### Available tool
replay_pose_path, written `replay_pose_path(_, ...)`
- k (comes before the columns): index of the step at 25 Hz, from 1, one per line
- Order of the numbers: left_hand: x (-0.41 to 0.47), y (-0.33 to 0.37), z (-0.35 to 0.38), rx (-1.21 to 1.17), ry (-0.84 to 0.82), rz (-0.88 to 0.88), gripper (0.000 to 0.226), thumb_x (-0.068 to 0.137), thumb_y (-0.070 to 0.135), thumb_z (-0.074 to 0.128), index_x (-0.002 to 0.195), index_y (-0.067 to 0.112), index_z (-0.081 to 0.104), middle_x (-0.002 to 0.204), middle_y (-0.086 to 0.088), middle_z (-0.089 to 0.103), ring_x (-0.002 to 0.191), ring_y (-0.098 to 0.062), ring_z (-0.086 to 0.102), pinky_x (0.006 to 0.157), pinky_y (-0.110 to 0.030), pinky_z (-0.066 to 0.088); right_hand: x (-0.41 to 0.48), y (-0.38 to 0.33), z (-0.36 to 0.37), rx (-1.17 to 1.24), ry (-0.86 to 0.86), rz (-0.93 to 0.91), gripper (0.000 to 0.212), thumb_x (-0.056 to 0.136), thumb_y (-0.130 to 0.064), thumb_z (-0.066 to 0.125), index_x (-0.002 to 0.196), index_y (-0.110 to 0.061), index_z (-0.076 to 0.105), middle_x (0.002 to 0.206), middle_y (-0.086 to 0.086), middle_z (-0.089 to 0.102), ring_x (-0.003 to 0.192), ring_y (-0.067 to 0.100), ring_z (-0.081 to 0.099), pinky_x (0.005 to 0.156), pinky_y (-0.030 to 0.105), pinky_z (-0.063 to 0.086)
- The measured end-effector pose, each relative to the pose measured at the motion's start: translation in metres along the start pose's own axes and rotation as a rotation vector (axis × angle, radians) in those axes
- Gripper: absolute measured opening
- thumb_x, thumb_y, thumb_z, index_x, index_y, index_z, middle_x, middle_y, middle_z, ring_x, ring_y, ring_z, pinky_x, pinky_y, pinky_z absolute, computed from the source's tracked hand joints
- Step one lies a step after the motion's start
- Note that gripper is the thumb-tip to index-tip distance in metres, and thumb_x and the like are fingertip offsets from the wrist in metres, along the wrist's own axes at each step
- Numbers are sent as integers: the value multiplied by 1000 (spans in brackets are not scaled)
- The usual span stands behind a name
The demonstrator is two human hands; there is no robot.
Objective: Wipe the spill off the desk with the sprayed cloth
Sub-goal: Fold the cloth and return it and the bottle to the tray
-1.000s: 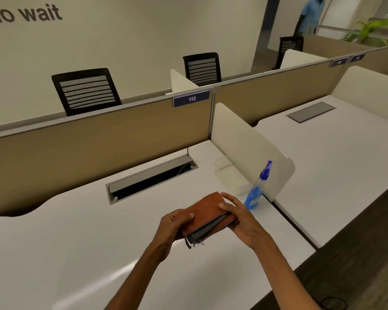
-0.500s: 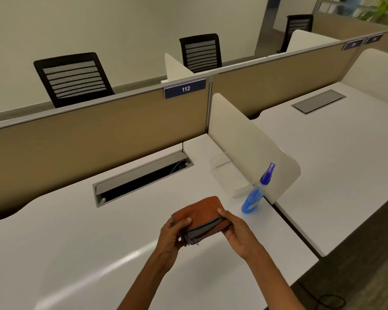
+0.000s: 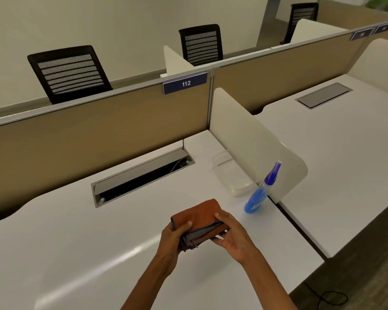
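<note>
While both hands hold it over the white worktop [image 3: 76, 242], the cloth [image 3: 199, 214] shows as a thick folded pad, rust-orange on its upper face, with grey layers and a loose grey corner hanging along the near edge. The left hand [image 3: 175, 240] has its grip closed on the pad's left end, thumb laid across the orange face. The right hand [image 3: 233, 236] grasps the right end, thumb on top and fingers beneath. The pad sits nearer the person than the open cable hatch [image 3: 141, 177], and the blue spray bottle [image 3: 259, 193] stands apart to its right, beside the cream divider [image 3: 251, 148]. Compared with a second ago, both grips stay as they were, the cloth remains folded, and the bottle has not moved.
</note>
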State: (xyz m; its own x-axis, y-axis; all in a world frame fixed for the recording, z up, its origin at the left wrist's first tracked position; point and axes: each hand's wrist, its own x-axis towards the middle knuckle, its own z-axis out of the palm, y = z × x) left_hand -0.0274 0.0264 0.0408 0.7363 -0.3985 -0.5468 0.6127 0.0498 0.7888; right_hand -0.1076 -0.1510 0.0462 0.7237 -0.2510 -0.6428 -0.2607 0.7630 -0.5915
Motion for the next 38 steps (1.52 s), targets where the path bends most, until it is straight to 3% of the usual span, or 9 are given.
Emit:
replay_pose_path(3,7,0,3,-76,-10,-20,44,85,20,75,127,19,62,111,-4,78,98,-29,75,77,-44,62,3,5,1,221,-13,-23,46,86,-24,74,128,-11,65,131,20,65,117,32,66,90,41,59)
replay_pose_path(6,16,3,16,-136,-12,-40,49,79,21,77,126,18,64,113,-6,77,101,-28,75,81,-42,61,5,17,7,357,19,56,54,86,-35,71,132,-6,61,132,21,64,120,33,65,94,42,56)
replay_pose_path(9,25,2,28,-128,-5,-44,45,80,21,77,124,19,64,112,-6,78,99,-27,75,80,-41,61,12,24,13,303,57,118,52,83,-42,72,127,-14,65,126,18,69,123,35,61,95,48,53)
replay_pose_path(14,36,0,39,34,25,-10,33,87,20,75,117,27,65,103,3,80,90,-19,77,69,-32,61,28,11,23,217,156,33,43,86,-22,72,127,-18,60,125,19,66,115,39,62,90,51,54)
replay_pose_path(17,40,1,45,128,49,10,29,86,21,76,110,33,64,98,6,79,84,-17,77,62,-27,60,38,5,26,129,324,-48,45,86,-9,71,128,-17,58,120,19,67,108,39,65,93,56,54)
replay_pose_path(26,46,1,48,148,33,-33,35,90,22,72,124,21,63,110,-4,77,90,-21,77,68,-30,62,56,-3,20,27,556,-151,54,83,-10,75,132,-16,53,114,14,66,87,27,68,67,40,59)
replay_pose_path(31,39,7,30,341,132,50,30,99,28,60,128,21,62,122,-3,71,104,-19,72,90,-36,60,77,-42,23,-19,661,-289,56,83,-8,74,135,-13,53,123,16,65,95,31,66,85,44,58)
replay_pose_path(35,29,9,7,701,228,238,35,103,35,50,133,23,62,138,4,63,133,-17,54,112,-35,42,105,-93,27,-69,766,-391,61,87,-13,70,143,-18,45,131,14,62,102,33,64,92,49,56)
replay_pose_path(38,27,5,-7,899,216,294,43,105,38,40,145,25,50,154,7,46,151,-11,26,122,-33,22,128,-117,31,-80,819,-440,56,90,-14,67,141,-22,47,129,14,64,107,36,65,92,53,56)
